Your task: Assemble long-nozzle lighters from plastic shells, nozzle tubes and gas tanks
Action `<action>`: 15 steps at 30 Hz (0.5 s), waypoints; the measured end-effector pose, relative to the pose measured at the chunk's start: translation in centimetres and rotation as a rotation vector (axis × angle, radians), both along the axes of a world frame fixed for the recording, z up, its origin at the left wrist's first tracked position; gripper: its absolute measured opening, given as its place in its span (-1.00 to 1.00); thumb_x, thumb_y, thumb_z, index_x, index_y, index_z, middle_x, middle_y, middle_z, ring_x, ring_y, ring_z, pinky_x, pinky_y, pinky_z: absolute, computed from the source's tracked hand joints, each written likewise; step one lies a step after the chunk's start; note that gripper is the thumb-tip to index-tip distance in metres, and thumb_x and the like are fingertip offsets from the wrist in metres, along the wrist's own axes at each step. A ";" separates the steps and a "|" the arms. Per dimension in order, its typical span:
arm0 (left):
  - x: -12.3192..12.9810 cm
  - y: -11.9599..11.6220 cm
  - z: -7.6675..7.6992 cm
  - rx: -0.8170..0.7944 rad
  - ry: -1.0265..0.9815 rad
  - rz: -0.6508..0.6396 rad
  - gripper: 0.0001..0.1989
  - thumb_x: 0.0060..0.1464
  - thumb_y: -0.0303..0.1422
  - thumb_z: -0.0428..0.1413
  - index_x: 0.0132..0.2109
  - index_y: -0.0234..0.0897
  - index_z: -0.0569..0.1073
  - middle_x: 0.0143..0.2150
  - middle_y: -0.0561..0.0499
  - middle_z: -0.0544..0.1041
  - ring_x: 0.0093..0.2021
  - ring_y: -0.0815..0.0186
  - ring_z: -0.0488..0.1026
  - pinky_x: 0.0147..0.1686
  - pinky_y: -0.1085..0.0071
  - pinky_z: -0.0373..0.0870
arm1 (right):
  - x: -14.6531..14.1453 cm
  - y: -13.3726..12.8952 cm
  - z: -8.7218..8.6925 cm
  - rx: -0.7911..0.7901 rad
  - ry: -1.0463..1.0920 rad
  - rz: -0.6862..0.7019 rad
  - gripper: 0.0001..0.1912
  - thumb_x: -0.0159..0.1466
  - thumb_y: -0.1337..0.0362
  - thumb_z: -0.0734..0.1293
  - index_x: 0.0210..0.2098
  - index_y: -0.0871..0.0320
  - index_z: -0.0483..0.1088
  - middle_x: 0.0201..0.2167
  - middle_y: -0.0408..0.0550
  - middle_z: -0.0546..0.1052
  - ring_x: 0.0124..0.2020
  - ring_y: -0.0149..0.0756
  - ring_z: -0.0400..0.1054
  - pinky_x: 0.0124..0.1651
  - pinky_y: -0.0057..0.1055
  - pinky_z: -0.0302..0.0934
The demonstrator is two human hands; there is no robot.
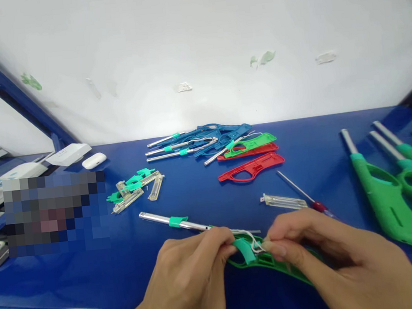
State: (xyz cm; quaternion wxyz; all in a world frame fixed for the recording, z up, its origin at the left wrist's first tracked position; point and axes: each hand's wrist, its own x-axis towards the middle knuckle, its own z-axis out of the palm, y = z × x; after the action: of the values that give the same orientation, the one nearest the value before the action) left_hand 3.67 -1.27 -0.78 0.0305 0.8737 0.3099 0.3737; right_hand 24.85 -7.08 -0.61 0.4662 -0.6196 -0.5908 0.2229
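Near the front of the table, an opened green lighter casing [280, 264] lies tilted under both hands, with a metal tube [194, 224] running out to the left. A teal collar [178, 221] sits around that tube. My left hand [191, 272] is closed on the casing beside the teal trigger [245, 250], thumb and fingers at its left side. My right hand [332, 254] pinches near a white wire [253, 240] looped over the trigger; its fingertips partly hide what they grip. Just beyond the right hand lies a clear fuel tank [285, 201].
Behind are blue casings [226, 135] with metal tubes, a green casing half [256, 143] and red casing halves [253, 167]. Teal parts and clear tanks [154, 186] lie left. A screwdriver [318, 206] and assembled green lighters [388, 200] lie right. A white earphone case [94, 160] sits back left.
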 end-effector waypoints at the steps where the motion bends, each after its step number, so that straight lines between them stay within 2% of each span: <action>1: 0.0 0.0 -0.1 0.005 -0.001 -0.004 -0.86 0.37 -0.52 0.10 -0.10 -0.16 0.47 -0.28 0.10 0.74 -0.47 0.29 0.66 -0.53 0.43 0.38 | 0.0 0.0 -0.1 -0.003 -0.003 -0.003 -0.81 0.34 0.08 0.43 -0.40 -0.08 0.57 -0.42 -0.36 0.65 -0.44 -0.46 0.58 -0.41 -0.76 0.38; 8: -0.1 0.0 -0.4 0.022 -0.015 -0.006 -0.83 0.35 -0.55 0.09 -0.10 -0.18 0.49 -0.30 0.09 0.74 -0.50 0.30 0.65 -0.56 0.44 0.36 | -0.3 0.0 -0.2 0.034 -0.039 0.003 -0.82 0.32 0.10 0.44 -0.42 -0.11 0.58 -0.47 -0.42 0.62 -0.51 -0.51 0.54 -0.45 -0.79 0.35; 15: -0.2 -0.1 -0.1 0.014 -0.011 0.001 -0.83 0.33 -0.55 0.11 -0.10 -0.17 0.50 -0.31 0.09 0.74 -0.52 0.29 0.63 -0.56 0.42 0.35 | -0.4 -0.2 0.2 0.008 -0.044 -0.009 -0.79 0.31 0.08 0.43 -0.45 -0.10 0.58 -0.49 -0.38 0.62 -0.54 -0.44 0.54 -0.50 -0.71 0.36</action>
State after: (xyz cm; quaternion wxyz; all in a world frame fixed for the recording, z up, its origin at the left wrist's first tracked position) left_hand 3.46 -1.41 -0.84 0.0258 0.8716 0.3076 0.3808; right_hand 24.50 -7.26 -0.37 0.4567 -0.6252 -0.5989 0.2048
